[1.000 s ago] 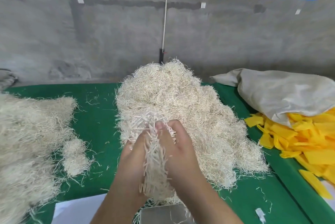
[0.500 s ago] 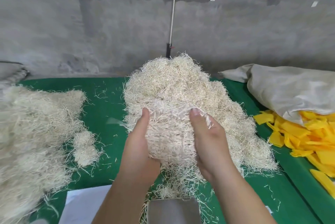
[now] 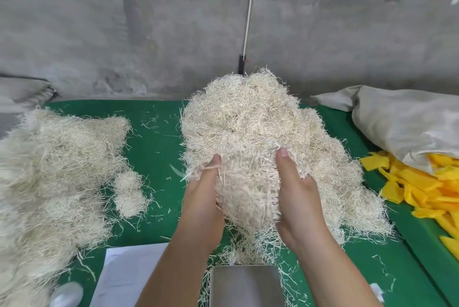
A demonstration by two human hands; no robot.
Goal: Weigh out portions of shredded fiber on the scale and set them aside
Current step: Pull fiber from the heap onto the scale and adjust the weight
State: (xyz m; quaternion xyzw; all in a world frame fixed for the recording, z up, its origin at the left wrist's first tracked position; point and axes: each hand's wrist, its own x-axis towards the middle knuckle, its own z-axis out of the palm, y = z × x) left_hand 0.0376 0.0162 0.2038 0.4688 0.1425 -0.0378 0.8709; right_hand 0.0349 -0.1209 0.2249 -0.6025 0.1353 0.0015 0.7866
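pale shredded fiber clump (image 3: 246, 187) is gripped between the left hand (image 3: 202, 197) and right hand (image 3: 296, 197), fingers curled round it, above the steel scale pan (image 3: 246, 285). behind it lies the big pile (image 3: 250, 118); a grey sack (image 3: 407, 120) overlies yellow strips (image 3: 422, 185).

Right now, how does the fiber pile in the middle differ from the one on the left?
The middle pile rises in a tall mound against the wall; the left pile lies lower and runs out of view. The left hand and right hand hold a clump in front of the middle pile; no hand touches the left pile. Both are pale shredded fiber on the green table.
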